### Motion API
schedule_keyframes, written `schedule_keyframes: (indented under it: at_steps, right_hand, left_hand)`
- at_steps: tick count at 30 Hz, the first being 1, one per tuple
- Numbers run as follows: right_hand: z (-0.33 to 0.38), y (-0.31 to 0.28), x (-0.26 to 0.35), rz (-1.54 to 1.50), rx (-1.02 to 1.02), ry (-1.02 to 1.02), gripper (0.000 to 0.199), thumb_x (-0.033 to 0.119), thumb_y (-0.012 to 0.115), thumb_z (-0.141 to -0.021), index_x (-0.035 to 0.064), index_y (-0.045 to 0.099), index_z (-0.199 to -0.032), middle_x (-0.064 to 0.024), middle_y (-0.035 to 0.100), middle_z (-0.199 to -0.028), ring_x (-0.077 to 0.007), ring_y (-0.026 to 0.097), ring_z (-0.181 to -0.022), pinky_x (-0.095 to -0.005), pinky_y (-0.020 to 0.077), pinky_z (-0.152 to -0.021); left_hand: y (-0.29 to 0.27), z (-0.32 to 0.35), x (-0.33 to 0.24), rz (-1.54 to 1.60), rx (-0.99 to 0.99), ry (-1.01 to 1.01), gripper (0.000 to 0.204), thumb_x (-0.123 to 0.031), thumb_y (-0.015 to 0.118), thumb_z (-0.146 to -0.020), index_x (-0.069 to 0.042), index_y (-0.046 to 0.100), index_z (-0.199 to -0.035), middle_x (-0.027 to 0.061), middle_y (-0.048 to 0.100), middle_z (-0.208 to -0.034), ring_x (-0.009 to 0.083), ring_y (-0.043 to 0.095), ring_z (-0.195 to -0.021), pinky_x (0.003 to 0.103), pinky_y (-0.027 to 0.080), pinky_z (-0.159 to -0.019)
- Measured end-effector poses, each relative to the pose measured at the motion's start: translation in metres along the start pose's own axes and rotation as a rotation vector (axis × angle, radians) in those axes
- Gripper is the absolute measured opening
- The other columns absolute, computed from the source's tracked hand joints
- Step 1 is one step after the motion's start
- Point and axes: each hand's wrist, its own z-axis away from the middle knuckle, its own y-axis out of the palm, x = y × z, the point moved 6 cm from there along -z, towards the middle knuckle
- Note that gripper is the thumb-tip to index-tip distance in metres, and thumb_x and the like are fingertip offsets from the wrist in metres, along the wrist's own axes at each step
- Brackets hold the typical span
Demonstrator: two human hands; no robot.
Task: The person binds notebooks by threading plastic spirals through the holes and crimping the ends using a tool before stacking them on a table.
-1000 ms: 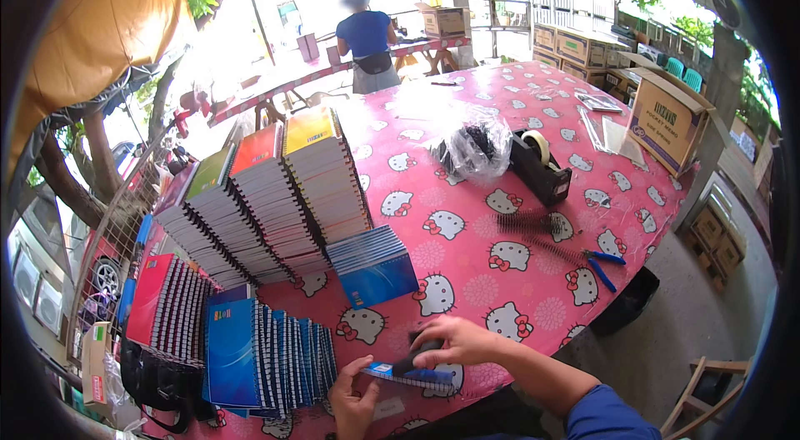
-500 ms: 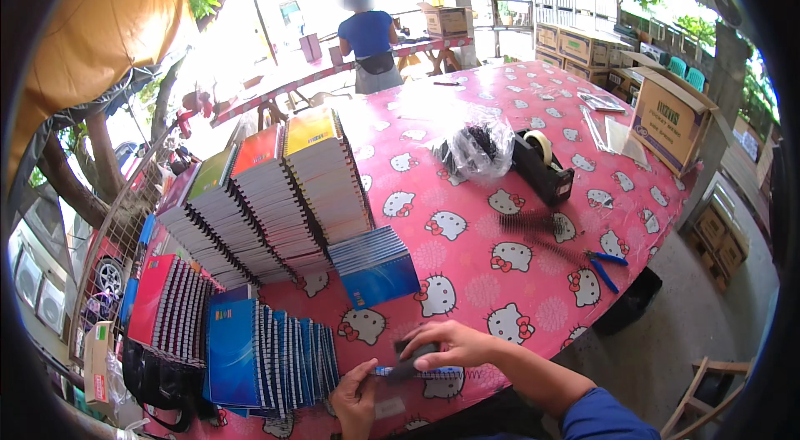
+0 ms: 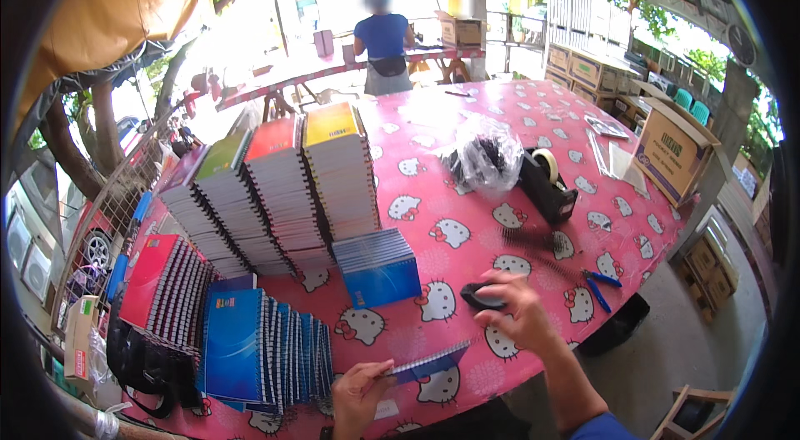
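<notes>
At the table's near edge, my left hand (image 3: pixel 360 390) pinches the near end of a blue spiral notebook (image 3: pixel 435 363). The notebook is tilted, its bound edge up, with a thin bit of coil past the far end. To the right, my right hand (image 3: pixel 523 311) has its fingers curled at a small rounded black object (image 3: pixel 482 297), whose exact kind I cannot make out. That object is low over the table or on it; contact with the surface is unclear. A stack of blue notebooks (image 3: pixel 379 273) stands just beyond. More blue notebooks (image 3: pixel 233 348) fan out left of my left hand.
Tall notebook stacks (image 3: pixel 337 165) and red notebooks (image 3: pixel 158 282) fill the left side. A tape dispenser (image 3: pixel 546 190), clear plastic bag (image 3: pixel 492 157), loose black coils (image 3: pixel 529 242) and blue-handled pliers (image 3: pixel 602 286) lie right. An open carton (image 3: pixel 673 148) stands farther right. A person (image 3: pixel 383 40) stands beyond.
My right hand has moved the black object off the notebook, away and to the right. My left hand still holds the notebook, which now tilts up more. The view has shifted slightly.
</notes>
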Motion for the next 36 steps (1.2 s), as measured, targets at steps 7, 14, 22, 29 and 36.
schedule_keyframes:
  at_steps: [7,14,22,29,36]
  right_hand:
    - [-0.002,0.069,0.084,-0.32,0.326,-0.149,0.028,0.013,0.072,-0.077,0.0057,0.064,-0.102,-0.0091,0.063,-0.097,-0.0262,0.059,-0.091,-0.0361,0.0484,-0.08]
    - [-0.004,0.083,0.094,-0.41,0.392,0.001,0.02,0.009,0.069,-0.081,0.0023,0.063,-0.099,-0.01,0.062,-0.091,-0.0239,0.063,-0.08,-0.0322,0.0522,-0.07]
    - [0.0,0.082,0.098,-0.369,0.34,-0.006,0.02,0.009,0.069,-0.082,0.0017,0.063,-0.099,-0.01,0.06,-0.087,-0.0228,0.065,-0.079,-0.0306,0.0522,-0.068]
    - [0.004,0.085,0.106,-0.219,0.423,-0.033,0.016,0.009,0.068,-0.082,0.0018,0.063,-0.096,-0.0102,0.062,-0.087,-0.0231,0.063,-0.076,-0.031,0.0495,-0.065]
    - [0.002,0.092,0.118,-0.187,0.474,-0.011,0.021,0.008,0.07,-0.079,0.0015,0.064,-0.098,-0.0115,0.063,-0.087,-0.0226,0.063,-0.077,-0.0315,0.0498,-0.068]
  left_hand:
    - [0.014,-0.003,0.006,0.377,-0.161,-0.027,0.019,0.012,0.071,-0.072,0.003,0.068,-0.089,0.0093,0.067,-0.082,0.0119,0.063,-0.078,0.023,0.051,-0.07]
    - [0.004,0.003,0.005,0.217,-0.209,0.069,0.014,0.008,0.069,-0.076,0.0,0.068,-0.088,0.0088,0.067,-0.089,0.0134,0.063,-0.079,0.025,0.051,-0.068]
    - [0.009,0.004,-0.016,0.143,-0.258,0.149,0.014,0.006,0.067,-0.076,-0.002,0.068,-0.089,0.0079,0.067,-0.087,0.0128,0.063,-0.076,0.024,0.049,-0.063]
    - [0.006,0.013,-0.01,0.149,-0.267,0.146,0.017,0.0,0.069,-0.08,-0.003,0.06,-0.094,0.0095,0.067,-0.087,0.0169,0.066,-0.081,0.027,0.053,-0.068]
    - [0.003,0.022,0.017,0.405,-0.251,0.002,0.029,-0.005,0.071,-0.081,-0.004,0.052,-0.103,0.0065,0.061,-0.094,0.0143,0.063,-0.088,0.028,0.053,-0.075]
